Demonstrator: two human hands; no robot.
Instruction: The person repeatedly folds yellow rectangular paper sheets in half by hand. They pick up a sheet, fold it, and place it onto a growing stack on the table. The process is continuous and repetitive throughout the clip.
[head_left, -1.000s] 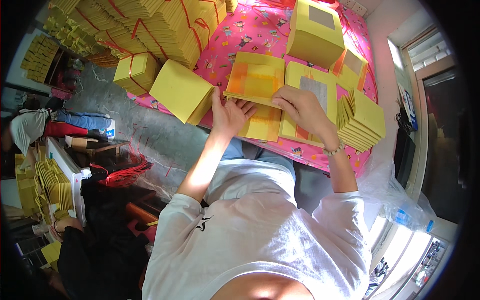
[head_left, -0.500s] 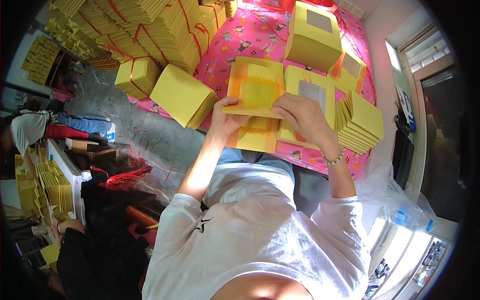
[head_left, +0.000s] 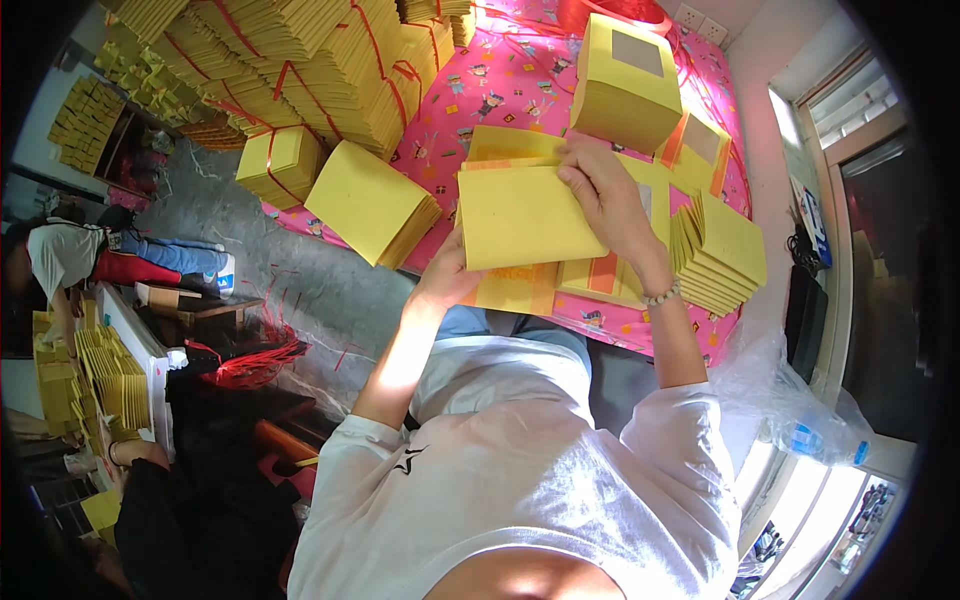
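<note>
A folded wad of yellow joss paper (head_left: 525, 217) is held between my two hands, its plain broad face turned up toward me. My left hand (head_left: 447, 275) grips its lower left corner, the fingers partly hidden beneath. At the upper right corner my right hand (head_left: 605, 195) is closed, with the thumb lying on the paper. Under the wad lies an orange-marked yellow sheet stack (head_left: 515, 290), mostly covered. Just right of it, partly behind my right hand, lies another stack with a grey patch (head_left: 652, 192).
Folded yellow wads (head_left: 720, 245) fan out at the right on the pink patterned tablecloth (head_left: 490, 85). A tall block of paper (head_left: 628, 85) stands behind. Red-tied bundles (head_left: 330, 80) and a loose stack (head_left: 368, 203) are at left. Two people work at far left, one's legs (head_left: 175, 255) visible.
The wad has tipped from nearly edge-on to showing its broad face. My right hand has moved up to its far right corner, and my left hand slightly lower.
</note>
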